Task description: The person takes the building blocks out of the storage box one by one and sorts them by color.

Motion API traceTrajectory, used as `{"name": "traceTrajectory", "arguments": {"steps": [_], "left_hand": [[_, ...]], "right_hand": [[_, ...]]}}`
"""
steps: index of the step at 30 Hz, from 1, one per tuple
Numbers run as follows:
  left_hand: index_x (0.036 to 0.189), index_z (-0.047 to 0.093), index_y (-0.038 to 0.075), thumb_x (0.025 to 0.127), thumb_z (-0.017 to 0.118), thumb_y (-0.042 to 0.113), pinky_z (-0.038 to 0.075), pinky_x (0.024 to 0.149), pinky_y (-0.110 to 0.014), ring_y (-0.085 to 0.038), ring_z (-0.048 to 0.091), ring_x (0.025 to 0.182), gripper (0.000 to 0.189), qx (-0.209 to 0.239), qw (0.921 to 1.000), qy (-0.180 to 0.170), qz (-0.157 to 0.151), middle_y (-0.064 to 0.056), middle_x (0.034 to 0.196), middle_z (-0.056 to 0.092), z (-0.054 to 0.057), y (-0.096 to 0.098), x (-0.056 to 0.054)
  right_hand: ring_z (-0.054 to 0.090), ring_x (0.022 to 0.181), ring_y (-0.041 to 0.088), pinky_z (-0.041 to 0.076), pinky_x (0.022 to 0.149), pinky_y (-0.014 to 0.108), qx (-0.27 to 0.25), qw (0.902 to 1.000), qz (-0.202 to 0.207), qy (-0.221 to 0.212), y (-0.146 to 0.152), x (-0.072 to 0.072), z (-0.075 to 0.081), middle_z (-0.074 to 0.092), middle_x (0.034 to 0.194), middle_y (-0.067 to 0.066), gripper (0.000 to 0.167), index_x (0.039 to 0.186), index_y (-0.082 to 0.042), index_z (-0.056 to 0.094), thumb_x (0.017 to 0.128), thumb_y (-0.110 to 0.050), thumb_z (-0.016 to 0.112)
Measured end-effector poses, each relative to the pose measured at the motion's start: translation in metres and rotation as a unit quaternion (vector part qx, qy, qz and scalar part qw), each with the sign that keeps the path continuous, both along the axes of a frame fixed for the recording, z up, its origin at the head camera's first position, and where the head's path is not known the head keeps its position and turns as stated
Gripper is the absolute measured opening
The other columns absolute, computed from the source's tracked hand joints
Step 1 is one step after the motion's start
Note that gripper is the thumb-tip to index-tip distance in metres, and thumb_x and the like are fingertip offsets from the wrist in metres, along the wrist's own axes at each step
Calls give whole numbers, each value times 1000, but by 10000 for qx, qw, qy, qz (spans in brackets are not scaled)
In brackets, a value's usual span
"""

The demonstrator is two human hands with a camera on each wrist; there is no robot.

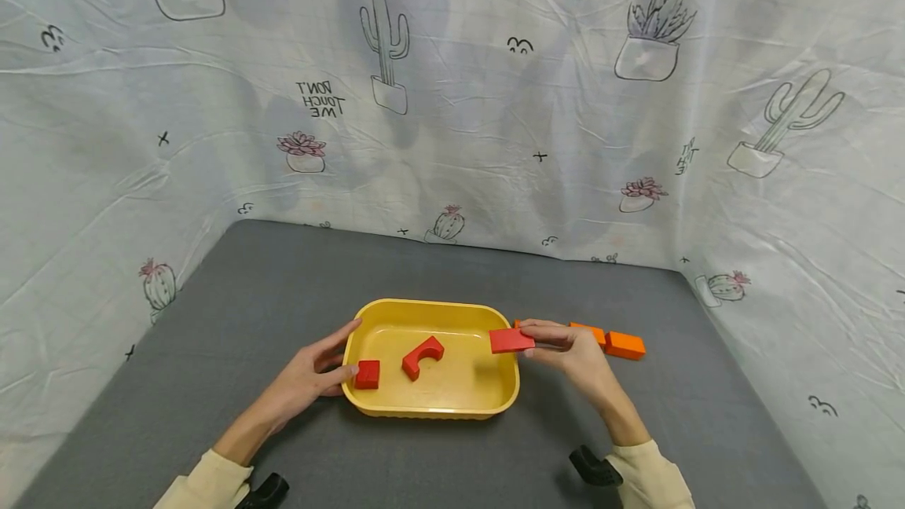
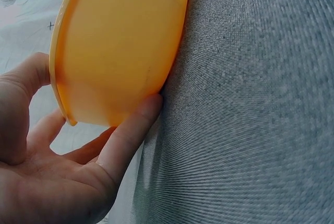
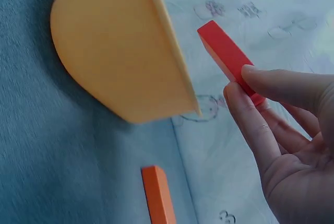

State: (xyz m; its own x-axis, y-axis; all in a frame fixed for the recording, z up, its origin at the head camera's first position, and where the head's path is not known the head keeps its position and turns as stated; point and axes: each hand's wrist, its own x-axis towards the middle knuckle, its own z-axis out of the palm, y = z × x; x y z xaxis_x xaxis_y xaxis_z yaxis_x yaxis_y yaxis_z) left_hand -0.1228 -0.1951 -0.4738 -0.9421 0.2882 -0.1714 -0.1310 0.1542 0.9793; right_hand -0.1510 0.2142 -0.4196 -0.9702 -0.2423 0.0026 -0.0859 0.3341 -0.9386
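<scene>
Precariously, perhaps, a red rectangular block (image 1: 511, 340) hangs above the right end of a yellow tub (image 1: 459, 385), held near one end only. A slack pinch could let it swivel or slip; carried too low, it could clip the rim and fall to the gray cloth (image 1: 424, 462). Dropped from this height, it might strike the red arch block (image 1: 423, 357) below or bounce toward the red square-faced block (image 1: 368, 375) by the left wall. An uneven push on the tub could tilt or slide it. The right hand (image 1: 576, 356) pinches the block between thumb and fingertips, parted only by its thickness. Opposite, the left hand (image 1: 311, 374) grips the tub's left end, moderately spread, thumb at the rim, fingers against the outer wall. Orange blocks (image 1: 625, 346) lie behind the right hand.
</scene>
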Motion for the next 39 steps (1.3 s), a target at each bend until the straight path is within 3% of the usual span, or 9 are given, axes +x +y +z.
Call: {"name": "traceTrajectory", "arguments": {"steps": [7, 16, 25, 30, 39], "left_hand": [[154, 32, 30, 92, 70, 19, 58, 82, -37, -33, 49, 127, 74, -85, 9999, -89, 107, -13, 159, 26, -1, 0, 0], [155, 31, 27, 92, 69, 18, 58, 82, -39, -34, 50, 126, 74, -84, 9999, -37, 80, -16, 159, 25, 1, 1, 0], [155, 31, 28, 92, 70, 18, 58, 83, -39, -34, 49, 127, 74, -97, 9999, -21, 111, -15, 159, 24, 1, 1, 1], [155, 32, 28, 92, 70, 18, 58, 83, -39, -34, 49, 127, 73, -98, 9999, -22, 117, -14, 159, 24, 1, 1, 0], [155, 32, 28, 92, 70, 18, 58, 82, -39, -34, 49, 127, 74, -68, 9999, -26, 119, -15, 159, 25, 1, 1, 1]], "right_hand": [[59, 114, 6, 54, 88, 24, -91, 9989, -400, 234, 21, -3, 2, 64, 129, 9, 42, 121, -4, 70, 83, -16, 80], [59, 113, 3, 53, 88, 23, -172, 9980, -599, 116, 39, -4, -11, 63, 130, 6, 50, 128, 2, 63, 84, -16, 78], [52, 117, -8, 49, 91, 17, 120, 9969, -723, -293, 42, -4, -31, 65, 128, 8, 48, 125, -3, 67, 82, -19, 80], [57, 112, -3, 50, 89, 18, 327, 9954, -772, -452, 43, -5, -43, 66, 125, 8, 44, 123, -5, 69, 82, -16, 80], [60, 111, 3, 51, 88, 18, 459, 9964, -607, -372, 42, -7, -58, 68, 123, 9, 42, 120, -6, 71, 81, -16, 81]]}}
